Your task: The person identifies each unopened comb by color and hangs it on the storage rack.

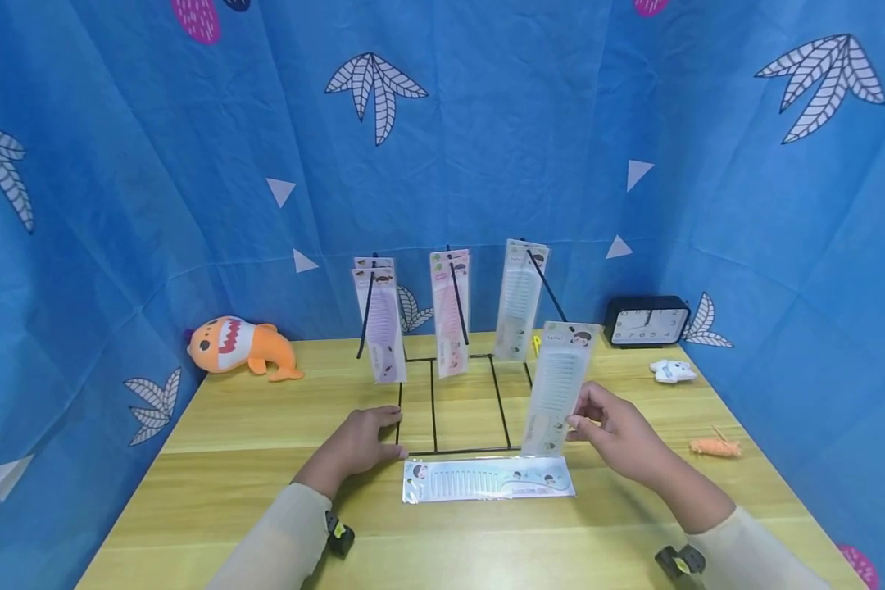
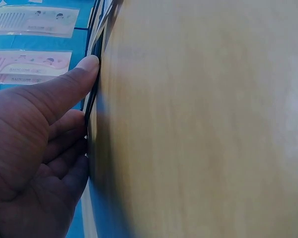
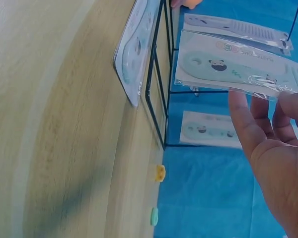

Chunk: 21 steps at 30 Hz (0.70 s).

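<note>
Between thumb and fingers my right hand [image 1: 619, 430] pinches the right edge of a green comb in a clear packet [image 1: 556, 389]. The packet stands nearly upright, its top meeting the tip of a black rod in the head view. My left hand [image 1: 357, 442] lies at the front left corner of a black wire rack [image 1: 433, 410], fingertips and thumb against the wire. On the rack's rods hang packeted combs: purple [image 1: 383, 328], pink [image 1: 451, 315] and green [image 1: 519, 299]. Another packeted comb [image 1: 487, 479] lies flat along the rack's front edge.
An orange shark toy [image 1: 243, 348] sits at the back left of the wooden table [image 1: 214, 483]. To the back right stands a black clock [image 1: 646, 320], with a small white figure [image 1: 672, 371] and an orange toy [image 1: 715, 447] nearer. Blue curtain [image 1: 442, 164] encloses the table.
</note>
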Each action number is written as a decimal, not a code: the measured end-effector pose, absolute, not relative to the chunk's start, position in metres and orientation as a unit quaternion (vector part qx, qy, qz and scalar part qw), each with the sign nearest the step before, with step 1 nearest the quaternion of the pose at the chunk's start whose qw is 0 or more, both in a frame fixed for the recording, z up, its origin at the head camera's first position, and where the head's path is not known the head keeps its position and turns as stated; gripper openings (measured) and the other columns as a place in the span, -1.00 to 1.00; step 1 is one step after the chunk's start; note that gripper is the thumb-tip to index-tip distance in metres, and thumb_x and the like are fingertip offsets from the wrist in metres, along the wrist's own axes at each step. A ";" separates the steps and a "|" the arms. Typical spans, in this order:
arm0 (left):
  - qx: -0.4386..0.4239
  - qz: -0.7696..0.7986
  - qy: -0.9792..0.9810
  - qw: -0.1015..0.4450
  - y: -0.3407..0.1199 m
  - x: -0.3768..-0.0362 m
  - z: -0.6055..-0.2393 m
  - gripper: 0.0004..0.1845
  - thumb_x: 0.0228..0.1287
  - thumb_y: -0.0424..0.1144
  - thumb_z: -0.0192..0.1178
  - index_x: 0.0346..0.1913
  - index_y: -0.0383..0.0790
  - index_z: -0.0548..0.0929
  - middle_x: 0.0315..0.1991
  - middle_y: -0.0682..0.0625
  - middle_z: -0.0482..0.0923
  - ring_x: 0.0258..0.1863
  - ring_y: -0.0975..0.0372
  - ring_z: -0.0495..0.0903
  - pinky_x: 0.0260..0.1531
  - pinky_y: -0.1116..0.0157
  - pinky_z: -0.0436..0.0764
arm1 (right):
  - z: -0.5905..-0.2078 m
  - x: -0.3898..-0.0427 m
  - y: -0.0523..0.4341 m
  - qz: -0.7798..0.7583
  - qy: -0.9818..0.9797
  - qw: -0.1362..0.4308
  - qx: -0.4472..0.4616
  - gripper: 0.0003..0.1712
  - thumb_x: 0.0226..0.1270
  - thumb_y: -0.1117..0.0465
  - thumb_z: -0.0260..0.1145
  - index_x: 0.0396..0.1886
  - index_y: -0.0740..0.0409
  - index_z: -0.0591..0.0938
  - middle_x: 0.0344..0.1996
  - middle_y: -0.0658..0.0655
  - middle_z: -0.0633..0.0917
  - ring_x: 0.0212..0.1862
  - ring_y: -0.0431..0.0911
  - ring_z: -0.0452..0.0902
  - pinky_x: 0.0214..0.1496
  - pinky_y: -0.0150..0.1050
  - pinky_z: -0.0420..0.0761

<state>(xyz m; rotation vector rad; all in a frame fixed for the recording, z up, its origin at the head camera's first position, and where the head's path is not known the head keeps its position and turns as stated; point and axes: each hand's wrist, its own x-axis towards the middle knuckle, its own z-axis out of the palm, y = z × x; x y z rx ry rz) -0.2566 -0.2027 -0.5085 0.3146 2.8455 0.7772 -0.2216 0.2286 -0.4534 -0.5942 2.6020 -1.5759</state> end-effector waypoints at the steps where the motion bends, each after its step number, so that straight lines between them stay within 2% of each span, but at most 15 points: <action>1: 0.106 0.261 0.956 0.087 -0.203 -0.257 -0.509 -0.25 0.32 -0.01 0.58 0.50 -0.20 0.62 0.60 -0.11 0.46 0.63 -0.13 0.38 0.64 -0.11 0.40 | -0.453 -0.222 0.229 -0.508 0.840 0.022 -0.192 -0.89 0.65 0.44 0.23 0.02 0.21 0.53 0.21 0.35 0.68 0.25 0.30 0.72 0.05 -0.07 0.90; 6: 0.103 0.258 0.957 0.087 -0.202 -0.257 -0.508 -0.25 0.32 -0.02 0.58 0.50 -0.19 0.62 0.61 -0.10 0.46 0.64 -0.12 0.37 0.64 -0.12 0.40 | -0.453 -0.226 0.230 -0.509 0.840 0.025 -0.188 -0.89 0.66 0.41 0.24 0.05 0.21 0.53 0.15 0.33 0.69 0.23 0.26 0.72 0.05 -0.05 0.90; 14: 0.105 0.257 0.957 0.086 -0.202 -0.257 -0.508 -0.25 0.32 -0.01 0.58 0.50 -0.20 0.62 0.60 -0.11 0.46 0.63 -0.13 0.38 0.64 -0.12 0.40 | -0.451 -0.238 0.228 -0.520 0.839 0.006 -0.158 -0.84 0.68 0.35 0.25 0.13 0.25 0.52 0.03 0.30 0.70 0.07 0.05 0.79 -0.01 -0.02 0.91; 21: 0.106 0.261 0.955 0.088 -0.203 -0.258 -0.509 -0.24 0.31 -0.02 0.59 0.50 -0.21 0.62 0.60 -0.13 0.46 0.63 -0.13 0.38 0.64 -0.13 0.40 | -0.446 -0.246 0.225 -0.512 0.847 -0.009 -0.145 -0.78 0.69 0.33 0.25 0.19 0.26 0.54 -0.01 0.27 0.70 0.03 0.01 0.78 -0.01 -0.06 0.91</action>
